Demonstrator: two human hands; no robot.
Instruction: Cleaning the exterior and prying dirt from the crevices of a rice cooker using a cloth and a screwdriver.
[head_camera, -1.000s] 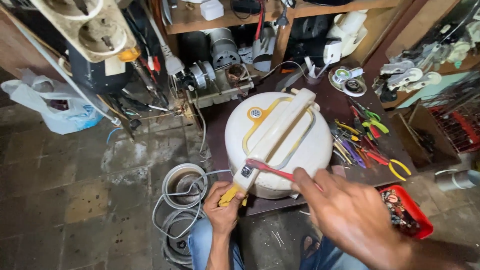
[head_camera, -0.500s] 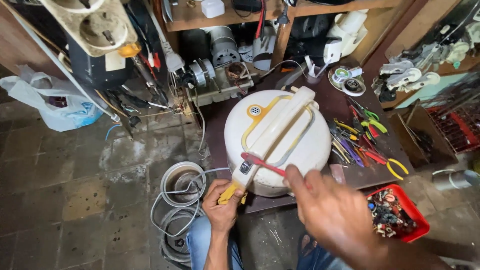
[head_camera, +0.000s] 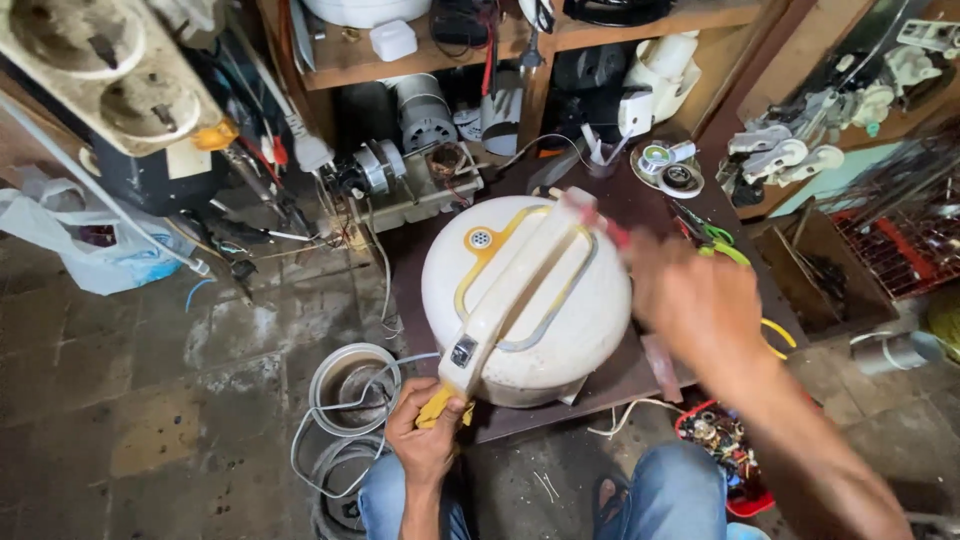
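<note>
Head view, looking down at a cream rice cooker (head_camera: 525, 290) sitting on a dark low table (head_camera: 610, 385), lid side up, w/ its long handle running from near-left to far-right across the top. Left hand (head_camera: 425, 440) is at the near edge, closed around the yellow tab (head_camera: 437, 405) at the handle's near end, steadying the unit. Right hand (head_camera: 690, 300) is over the cooker's right side, motion-blurred; it grips a red-handled tool (head_camera: 600, 222), prob. a screwdriver, whose tip end lies near the far end of the handle. Exact contact point can't be made out through the blur.

Progress, as a judgement: cooker is closed up, handle and lid in place, no screws or parts visibly off it yet, so the work looks early. Tool is in hand and at the handle, but nothing shows as opened or removed.

Around it: steel pot (head_camera: 352, 385) w/ a coil of white cable on the floor, near-left of the table. Red tray (head_camera: 725, 450) of small parts sits near-right by the person's knee. Pliers w/ green and yellow grips (head_camera: 720, 245) lie on the table right of the cooker. Motor parts (head_camera: 405, 180) and shelves of clutter stand far behind. White plastic bag (head_camera: 85, 255) is far-left on the floor.
</note>
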